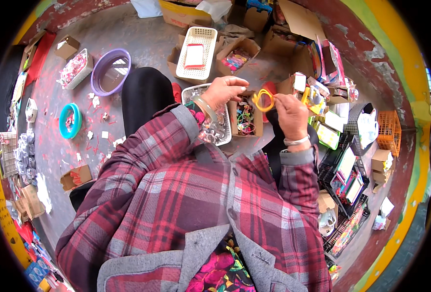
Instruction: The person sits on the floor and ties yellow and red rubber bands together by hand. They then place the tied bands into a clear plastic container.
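My right hand (pixel 292 116) pinches a yellow ring-shaped loop (pixel 257 103) between thumb and fingers; I cannot make out exactly what kind of band it is. To its left, my left hand (pixel 220 93) holds nothing that I can see, with thumb and fingers apart. Below the hands stands a cardboard box (pixel 257 127) of small coloured bands (pixel 245 119). Beside it, partly behind my left wrist, is a white basket (pixel 223 139) of small clear-wrapped pieces.
Ahead lies a cream basket (pixel 212 39) with a red-edged card (pixel 194 56). On the left floor are a purple basin (pixel 95 80) and a turquoise bowl (pixel 61 117). Black crates (pixel 328 182) and an orange basket (pixel 389 131) stand right, by heaped packages.
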Demonstrator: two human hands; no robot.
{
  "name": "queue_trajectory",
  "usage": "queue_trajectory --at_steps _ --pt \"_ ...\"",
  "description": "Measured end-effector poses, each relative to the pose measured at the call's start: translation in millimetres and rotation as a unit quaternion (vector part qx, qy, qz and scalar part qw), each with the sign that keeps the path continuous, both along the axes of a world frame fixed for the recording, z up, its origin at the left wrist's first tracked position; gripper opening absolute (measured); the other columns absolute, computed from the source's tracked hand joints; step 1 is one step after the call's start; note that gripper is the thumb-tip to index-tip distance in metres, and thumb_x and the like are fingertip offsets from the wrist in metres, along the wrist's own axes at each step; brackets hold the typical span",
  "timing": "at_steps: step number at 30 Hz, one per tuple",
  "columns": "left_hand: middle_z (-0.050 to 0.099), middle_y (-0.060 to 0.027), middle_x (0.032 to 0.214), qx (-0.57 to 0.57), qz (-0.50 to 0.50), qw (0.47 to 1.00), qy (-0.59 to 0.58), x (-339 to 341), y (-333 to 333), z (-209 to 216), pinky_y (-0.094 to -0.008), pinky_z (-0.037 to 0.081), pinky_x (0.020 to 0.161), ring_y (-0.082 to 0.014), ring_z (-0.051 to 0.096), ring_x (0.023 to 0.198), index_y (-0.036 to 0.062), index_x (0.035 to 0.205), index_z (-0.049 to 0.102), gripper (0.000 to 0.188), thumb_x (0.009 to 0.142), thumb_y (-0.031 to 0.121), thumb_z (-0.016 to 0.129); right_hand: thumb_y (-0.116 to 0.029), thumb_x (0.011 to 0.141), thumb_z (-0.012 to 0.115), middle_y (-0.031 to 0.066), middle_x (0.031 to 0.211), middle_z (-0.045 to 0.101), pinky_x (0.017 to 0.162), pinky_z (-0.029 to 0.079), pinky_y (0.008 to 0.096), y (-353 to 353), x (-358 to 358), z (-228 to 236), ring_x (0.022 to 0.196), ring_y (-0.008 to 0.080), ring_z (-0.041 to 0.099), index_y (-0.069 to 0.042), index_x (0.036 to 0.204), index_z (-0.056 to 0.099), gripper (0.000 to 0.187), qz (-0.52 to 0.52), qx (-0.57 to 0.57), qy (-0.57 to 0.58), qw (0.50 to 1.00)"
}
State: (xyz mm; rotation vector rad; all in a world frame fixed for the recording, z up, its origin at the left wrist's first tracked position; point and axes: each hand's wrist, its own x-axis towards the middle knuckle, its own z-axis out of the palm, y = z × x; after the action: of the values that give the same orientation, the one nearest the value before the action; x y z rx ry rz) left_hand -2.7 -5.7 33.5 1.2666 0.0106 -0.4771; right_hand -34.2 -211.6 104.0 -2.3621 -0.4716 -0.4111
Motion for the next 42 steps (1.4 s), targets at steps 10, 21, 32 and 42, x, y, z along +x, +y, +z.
queue_trajectory --at_steps 10,21,32,42 --pt "0.062 -0.0034 0.095 0.036 0.053 0.998 -0.009 3 5 -7 -0.0225 0.046 0.064 -0.0081 0.056 0.077 0.0021 0.099 0.061 0.020 0.081 0.009 0.056 -0.012 0.077 0.059 0.0109 0.070 0.057 0.058 0.045 0.0350 4 -4 -9 0.067 0.0295 0.057 -0.005 0.081 0.062 0.009 0.020 -0.025 0.016 0.999" --pt "0.061 -0.0074 0.102 0.053 0.000 0.998 -0.028 8 11 -5 -0.0235 0.045 0.075 -0.0115 0.056 0.092 -0.0008 0.104 0.058 0.028 0.078 0.007 0.053 -0.006 0.075 0.061 0.0102 0.066 0.061 0.054 0.045 0.0272 1 -6 -20 0.058 0.0170 0.059 0.000 0.080 0.065 0.009 0.056 0.036 0.112 0.992" --pt "0.050 -0.0091 0.120 -0.138 -0.214 0.963 -0.086 -8 6 34 -0.0314 0.035 0.097 -0.0172 0.045 0.113 0.0015 0.124 0.042 0.057 0.074 0.013 0.065 -0.011 0.083 0.058 -0.0009 0.061 0.054 0.048 0.038 0.0177 -7 2 21 0.053 0.0049 0.048 0.001 0.085 0.062 0.013 0.047 0.293 0.408 0.863" --pt "0.063 -0.0077 0.089 -0.104 -0.101 0.989 0.000 -11 -1 26 -0.0254 0.046 0.076 -0.0133 0.059 0.084 -0.0018 0.097 0.062 0.022 0.083 0.015 0.061 -0.016 0.085 0.057 -0.0022 0.063 0.054 0.047 0.035 0.0170 -1 10 6 0.052 0.0035 0.047 -0.002 0.083 0.062 0.015 0.066 0.341 0.442 0.827"
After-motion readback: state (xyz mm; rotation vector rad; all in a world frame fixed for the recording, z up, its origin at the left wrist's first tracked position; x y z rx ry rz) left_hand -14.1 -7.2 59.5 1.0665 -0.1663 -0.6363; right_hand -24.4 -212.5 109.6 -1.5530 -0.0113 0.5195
